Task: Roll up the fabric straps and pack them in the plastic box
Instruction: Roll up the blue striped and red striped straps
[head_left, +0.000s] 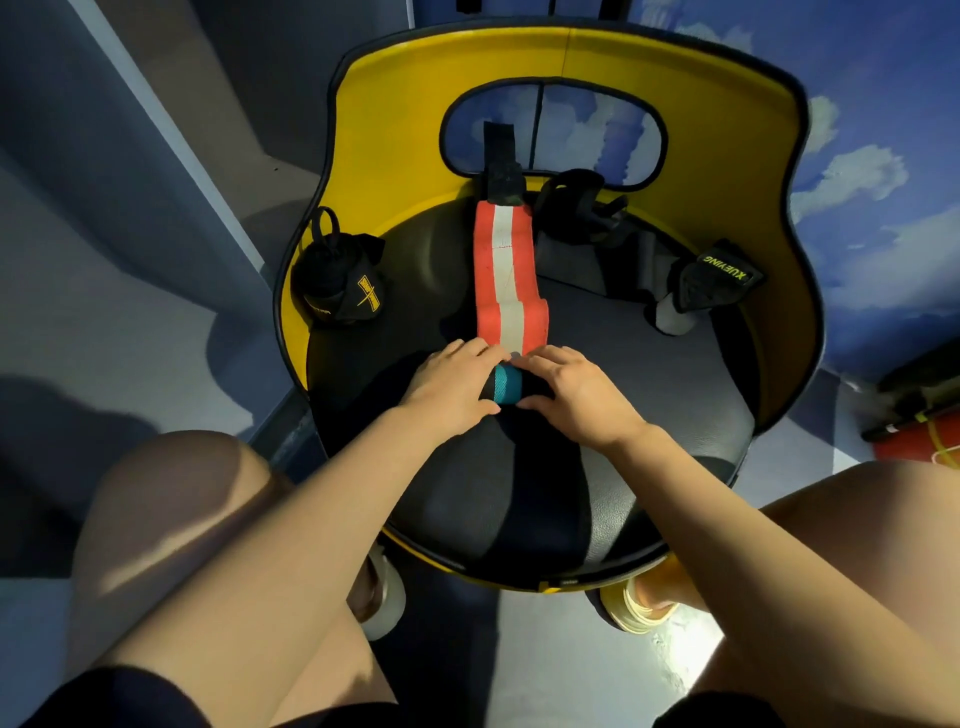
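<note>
Keep both hands, left (453, 391) and right (575, 391), curled over the teal-edged roll (505, 391), pressing evenly while winding the orange-and-white fabric strap (506, 280) tight.

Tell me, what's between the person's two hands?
In the head view, a rolled strap end with a teal band sits between the left hand and right hand, joined to the orange-white strap.

Strap (506, 280): woven cloth, matt, orange with a pale centre stripe, its far end in rougher black fabric. Rolled end (505, 391): teal and black cloth, matt. Seat (649, 395): black leather-like padding, smooth, faint sheen (fine grain shows near the front edge). Backrest (395, 145): yellow, smooth, semi-gloss. Black wrap (340, 286): matt fabric with yellow printing.
</note>
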